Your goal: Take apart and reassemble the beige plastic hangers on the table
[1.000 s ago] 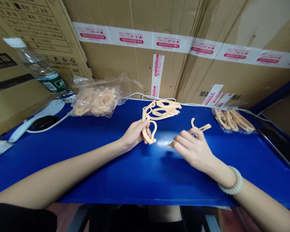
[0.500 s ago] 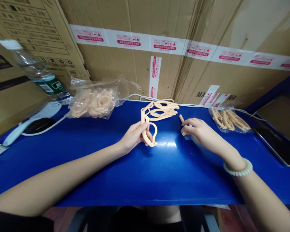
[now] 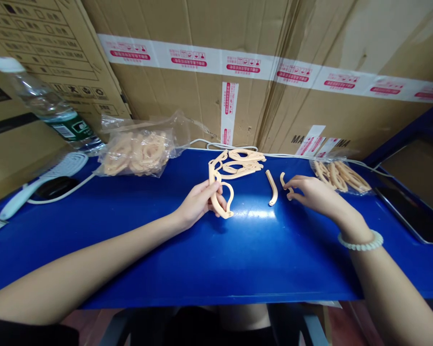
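My left hand (image 3: 204,202) is closed around a beige plastic folding hanger (image 3: 216,197), held tilted just above the blue table with its curved loop toward the right. To the right, my right hand (image 3: 308,192) has its fingertips pinched on a small curved beige plastic piece (image 3: 282,179), whose middle is partly hidden by the fingers. Between the hands lies a single bent beige hanger arm (image 3: 272,190), touched by neither. Beyond my left hand, more beige folding hangers (image 3: 241,168) lie in a loose group on the table.
A clear bag of beige parts (image 3: 137,154) sits at the back left, near a water bottle (image 3: 57,110), a hairbrush (image 3: 39,180) and a black mouse (image 3: 57,186). At right are a smaller bag (image 3: 341,177) and a phone (image 3: 411,214). Cardboard boxes (image 3: 187,101) stand behind a white cable (image 3: 223,145).
My right hand has moved slightly right, off the bent hanger arm, which now lies on the table, and onto the small curved piece. My left hand keeps its hold on the hanger.
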`<state>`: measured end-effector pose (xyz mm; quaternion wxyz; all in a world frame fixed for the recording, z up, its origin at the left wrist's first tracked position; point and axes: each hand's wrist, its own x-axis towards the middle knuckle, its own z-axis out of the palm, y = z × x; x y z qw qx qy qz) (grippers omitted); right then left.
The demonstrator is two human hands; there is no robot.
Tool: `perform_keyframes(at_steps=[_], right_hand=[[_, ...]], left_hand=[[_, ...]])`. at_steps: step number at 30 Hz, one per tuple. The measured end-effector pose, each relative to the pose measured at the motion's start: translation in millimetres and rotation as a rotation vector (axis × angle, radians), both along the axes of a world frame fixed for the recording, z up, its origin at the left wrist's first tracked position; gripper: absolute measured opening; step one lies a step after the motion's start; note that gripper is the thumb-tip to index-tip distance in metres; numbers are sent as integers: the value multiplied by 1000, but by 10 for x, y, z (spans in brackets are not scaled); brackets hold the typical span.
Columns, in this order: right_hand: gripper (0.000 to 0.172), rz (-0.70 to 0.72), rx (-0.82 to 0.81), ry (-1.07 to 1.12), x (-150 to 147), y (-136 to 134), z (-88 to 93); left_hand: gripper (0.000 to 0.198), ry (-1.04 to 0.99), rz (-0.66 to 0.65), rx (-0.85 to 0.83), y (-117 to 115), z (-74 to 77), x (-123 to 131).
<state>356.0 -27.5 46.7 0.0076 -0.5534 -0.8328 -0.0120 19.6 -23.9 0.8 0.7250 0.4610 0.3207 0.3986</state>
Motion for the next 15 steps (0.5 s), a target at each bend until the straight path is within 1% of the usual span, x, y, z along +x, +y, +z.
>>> perform_keyframes(at_steps=[2,4,8,11,13,15], right_hand=[[19,-10,27,-13,-14,-3,6],[21,14,65,0,-76,-36,36],[24,164,63,106,-311,-145,82],[16,200,14,100,-446,-182,54],[9,204,-17,93,-462,-171,20],[8,209,-32,100,-437,-147,-11]], left_hand=[[30,3,-2,4,-3,0,1],[30,5,0,9,-5,2,5],[31,6,3,12,-2,5,14],[32,9,4,15,-5,14,14],[33,15,6,18,-8,21,11],[33,25,7,18,-8,21,5]])
